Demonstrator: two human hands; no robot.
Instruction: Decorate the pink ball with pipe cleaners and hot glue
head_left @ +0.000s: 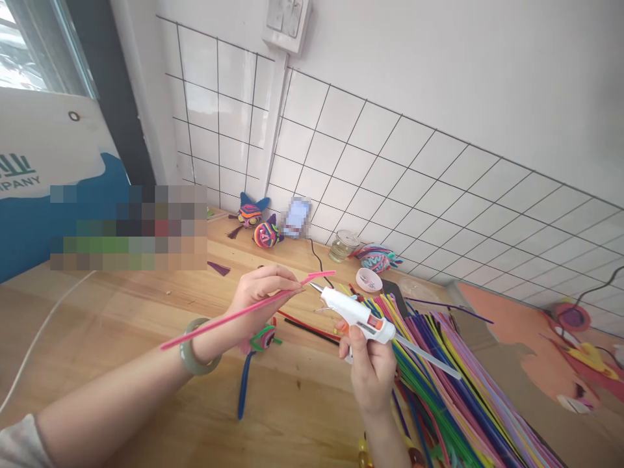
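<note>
The person's left hand (263, 289) pinches a long pink pipe cleaner (244, 312) near its bent tip, holding it level above the wooden tabletop (146, 312), apparently so that the tip meets the nozzle. The right hand (371, 367) is clenched round the grip of a white hot-glue gun (358, 315), its metal nozzle aimed just beside that tip. A heap of multicoloured pipe cleaners (448, 390) lies towards the tabletop's right edge, within reach. Small yarn-wrapped figures (258, 224) stand along the far edge by the tiled wall.
</note>
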